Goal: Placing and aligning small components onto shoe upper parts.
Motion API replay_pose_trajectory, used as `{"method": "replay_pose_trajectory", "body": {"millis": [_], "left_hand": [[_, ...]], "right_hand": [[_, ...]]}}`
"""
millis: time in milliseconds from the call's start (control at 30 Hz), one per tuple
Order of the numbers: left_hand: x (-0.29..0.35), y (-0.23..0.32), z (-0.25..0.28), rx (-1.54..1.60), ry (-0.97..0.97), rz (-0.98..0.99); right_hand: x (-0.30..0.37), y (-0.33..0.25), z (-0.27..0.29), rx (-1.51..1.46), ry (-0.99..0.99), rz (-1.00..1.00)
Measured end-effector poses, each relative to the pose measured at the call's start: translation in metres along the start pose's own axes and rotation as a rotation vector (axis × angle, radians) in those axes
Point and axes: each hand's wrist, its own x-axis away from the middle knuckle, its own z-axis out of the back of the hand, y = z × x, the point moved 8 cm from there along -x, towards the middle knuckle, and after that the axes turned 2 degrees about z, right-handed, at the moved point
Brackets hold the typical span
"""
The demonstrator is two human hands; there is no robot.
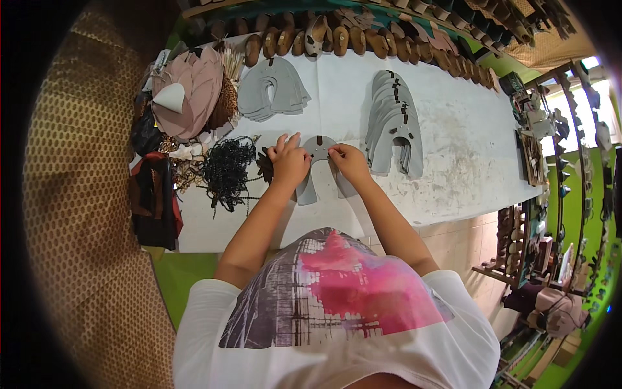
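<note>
A grey horseshoe-shaped shoe-upper piece [307, 189] lies flat on the white table in front of me, its curve away from me and a dark brown tab at the top. My left hand [290, 163] pinches at the left side of the curve with thumb and forefinger, other fingers raised. On the right side of the same curve, my right hand [352, 163] is closed in a pinch; anything small between its fingertips is hidden. Small dark brown strips [264, 165] lie heaped just left of my left hand.
Overlapping grey pieces with brown tabs [394, 107] lie to the right; another grey stack [275, 91] sits far left. Black beaded cord [228, 170] is tangled at left, near pinkish-brown cut pieces [201, 91]. Shoe lasts [340, 41] line the table's back edge.
</note>
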Motion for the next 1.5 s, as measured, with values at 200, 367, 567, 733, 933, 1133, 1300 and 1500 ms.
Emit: {"method": "replay_pose_trajectory", "body": {"millis": [200, 367, 567, 733, 933, 1133, 1300, 1500], "left_hand": [[0.0, -0.01, -0.003, 0.001, -0.009, 0.144], [-0.002, -0.003, 0.003, 0.032, -0.014, 0.172], [0.005, 0.007, 0.008, -0.014, 0.052, 0.0], [0.015, 0.012, 0.004, -0.061, 0.028, -0.143], [0.023, 0.017, 0.002, -0.146, -0.003, -0.16], [0.023, 0.022, -0.004, -0.267, -0.053, -0.166], [0.033, 0.018, -0.014, -0.384, -0.051, -0.184], [0.048, 0.01, -0.021, -0.36, -0.083, -0.108]], "right_hand": [[-0.014, -0.005, -0.004, 0.118, 0.077, 0.109], [-0.025, -0.015, -0.007, 0.26, 0.199, 0.307], [-0.051, -0.011, -0.022, 0.357, -0.073, 0.183], [-0.053, -0.004, -0.045, 0.413, -0.404, 0.084], [-0.053, -0.003, -0.052, 0.562, -0.446, 0.041], [-0.053, 0.002, -0.054, 0.533, -0.513, -0.047], [-0.047, -0.003, -0.049, 0.45, -0.51, -0.028], [-0.051, 0.007, -0.038, 0.092, -0.434, -0.335]]}}
